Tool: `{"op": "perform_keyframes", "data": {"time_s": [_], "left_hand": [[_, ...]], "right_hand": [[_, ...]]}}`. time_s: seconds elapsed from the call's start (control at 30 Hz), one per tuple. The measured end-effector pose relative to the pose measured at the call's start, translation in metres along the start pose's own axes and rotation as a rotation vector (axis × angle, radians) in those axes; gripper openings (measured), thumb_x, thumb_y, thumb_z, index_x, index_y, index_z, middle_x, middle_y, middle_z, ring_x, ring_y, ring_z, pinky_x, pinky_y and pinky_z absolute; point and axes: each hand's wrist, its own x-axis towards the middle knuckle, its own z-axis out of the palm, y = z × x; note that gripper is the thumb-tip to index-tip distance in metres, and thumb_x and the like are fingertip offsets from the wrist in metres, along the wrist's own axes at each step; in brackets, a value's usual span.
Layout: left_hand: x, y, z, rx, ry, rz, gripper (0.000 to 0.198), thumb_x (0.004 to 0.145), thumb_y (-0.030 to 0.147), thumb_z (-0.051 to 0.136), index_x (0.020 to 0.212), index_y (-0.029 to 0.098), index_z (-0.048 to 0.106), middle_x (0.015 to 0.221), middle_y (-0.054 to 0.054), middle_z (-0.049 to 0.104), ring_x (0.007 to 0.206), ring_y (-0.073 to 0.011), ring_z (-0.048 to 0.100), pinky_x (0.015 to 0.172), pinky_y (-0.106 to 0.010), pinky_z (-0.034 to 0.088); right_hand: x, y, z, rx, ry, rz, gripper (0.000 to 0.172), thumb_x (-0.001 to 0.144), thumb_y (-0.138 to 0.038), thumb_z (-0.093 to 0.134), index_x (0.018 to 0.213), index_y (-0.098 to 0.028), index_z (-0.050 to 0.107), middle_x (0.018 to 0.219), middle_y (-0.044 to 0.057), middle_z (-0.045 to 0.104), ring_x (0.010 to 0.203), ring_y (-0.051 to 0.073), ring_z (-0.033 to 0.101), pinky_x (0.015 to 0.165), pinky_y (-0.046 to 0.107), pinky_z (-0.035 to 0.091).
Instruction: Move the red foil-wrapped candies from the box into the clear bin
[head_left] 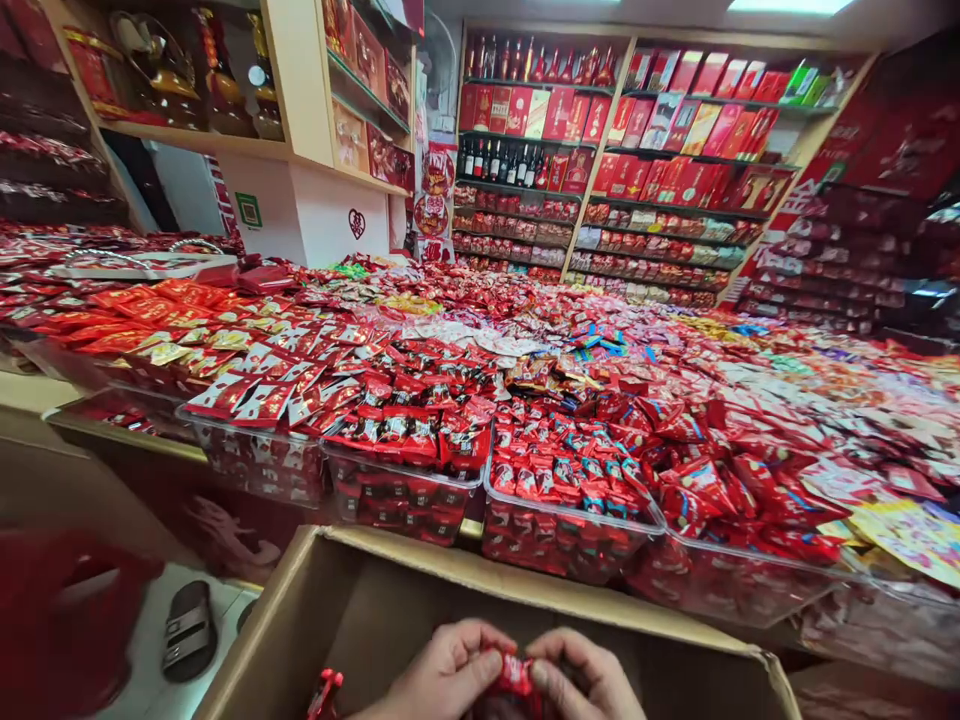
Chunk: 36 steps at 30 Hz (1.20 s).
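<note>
Left hand (442, 675) and right hand (589, 678) clamped on red packet (514, 675) over cardboard carton (375, 620), sweets (390, 435) heaped in tubs (570, 535) at twelve o'clock.

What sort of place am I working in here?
Probably a shop selling festive sweets and gifts: clear plastic bins of red-wrapped sweets, shelves of red gift boxes, and bottles.

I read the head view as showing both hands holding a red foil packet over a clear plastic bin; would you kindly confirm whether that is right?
Not quite: the head view shows the left hand and right hand holding the red foil packet over an open cardboard box, not a clear plastic bin.
</note>
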Motion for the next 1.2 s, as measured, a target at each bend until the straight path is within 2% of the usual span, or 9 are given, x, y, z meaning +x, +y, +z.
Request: {"op": "perform_keyframes", "data": {"time_s": [0.13,0.27,0.47,0.57,0.67,0.8,0.93,1.1,1.2], "left_hand": [[-0.005,0.006,0.008,-0.080,0.003,0.072,0.032,0.076,0.035,0.050,0.099,0.015,0.040,0.074,-0.004,0.064,0.062,-0.0133,0.061,0.056,-0.023,0.042],[-0.006,0.009,0.009,-0.100,0.052,0.083,0.030,0.076,0.031,0.051,0.099,0.016,0.039,0.077,-0.004,0.064,0.064,-0.0130,0.062,0.057,-0.023,0.042],[-0.009,0.014,0.010,-0.179,-0.006,-0.068,0.035,0.077,0.043,0.044,0.096,0.013,0.047,0.074,-0.006,0.064,0.055,-0.0110,0.061,0.045,-0.016,0.036],[-0.009,0.015,0.011,-0.201,0.020,-0.053,0.028,0.076,0.034,0.051,0.092,0.012,0.050,0.071,-0.004,0.064,0.052,-0.0072,0.058,0.047,-0.015,0.036],[-0.007,0.013,0.011,-0.134,0.056,0.014,0.030,0.067,0.022,0.063,0.092,0.012,0.049,0.069,-0.001,0.064,0.054,-0.0070,0.058,0.054,-0.018,0.041],[-0.005,0.010,0.010,-0.068,0.104,0.038,0.041,0.063,0.018,0.065,0.097,0.013,0.044,0.064,0.000,0.064,0.055,-0.0089,0.059,0.054,-0.019,0.041],[-0.006,0.013,0.011,0.030,0.136,-0.040,0.032,0.063,0.021,0.064,0.089,0.011,0.048,0.052,0.001,0.063,0.046,-0.0080,0.055,0.047,-0.018,0.039],[-0.007,0.012,0.012,0.035,0.072,-0.045,0.032,0.067,0.032,0.060,0.090,0.011,0.052,0.065,-0.002,0.063,0.051,-0.0094,0.058,0.050,-0.020,0.042],[-0.006,0.010,0.011,0.080,0.109,-0.022,0.028,0.069,0.033,0.058,0.085,0.011,0.054,0.062,-0.001,0.063,0.052,-0.0097,0.059,0.049,-0.018,0.041]], "right_hand": [[-0.005,-0.001,0.006,0.226,0.100,0.099,0.026,0.065,-0.039,0.060,0.077,-0.016,0.059,0.058,-0.002,0.054,0.044,0.007,0.045,0.041,0.018,0.038],[-0.007,-0.001,0.008,0.278,0.148,0.114,0.024,0.063,-0.036,0.063,0.077,-0.017,0.059,0.062,-0.001,0.056,0.049,0.009,0.049,0.045,0.020,0.042],[-0.008,0.001,-0.002,0.012,0.224,-0.141,0.011,0.065,-0.028,0.062,0.072,-0.020,0.063,0.073,0.004,0.062,0.071,0.017,0.056,0.067,0.025,0.045],[-0.011,0.000,0.000,0.029,0.208,-0.185,0.011,0.065,-0.027,0.062,0.073,-0.021,0.064,0.082,0.006,0.062,0.081,0.019,0.056,0.072,0.026,0.045],[-0.014,0.000,0.008,0.229,0.237,-0.078,0.018,0.063,-0.031,0.063,0.078,-0.021,0.063,0.083,0.005,0.063,0.075,0.018,0.057,0.065,0.025,0.047],[-0.013,0.001,0.016,0.393,0.285,0.054,0.024,0.059,-0.034,0.066,0.075,-0.018,0.060,0.067,0.003,0.062,0.060,0.015,0.056,0.056,0.025,0.047],[-0.011,0.002,0.016,0.416,0.328,0.068,0.024,0.057,-0.034,0.068,0.069,-0.016,0.057,0.058,0.000,0.058,0.053,0.012,0.051,0.050,0.023,0.044],[-0.010,0.001,0.013,0.376,0.358,0.047,0.027,0.055,-0.037,0.069,0.066,-0.017,0.056,0.056,0.000,0.055,0.051,0.012,0.050,0.046,0.021,0.041],[-0.009,0.002,0.014,0.334,0.345,0.050,0.034,0.053,-0.045,0.067,0.070,-0.017,0.057,0.059,0.001,0.057,0.054,0.015,0.053,0.047,0.024,0.043]]}}
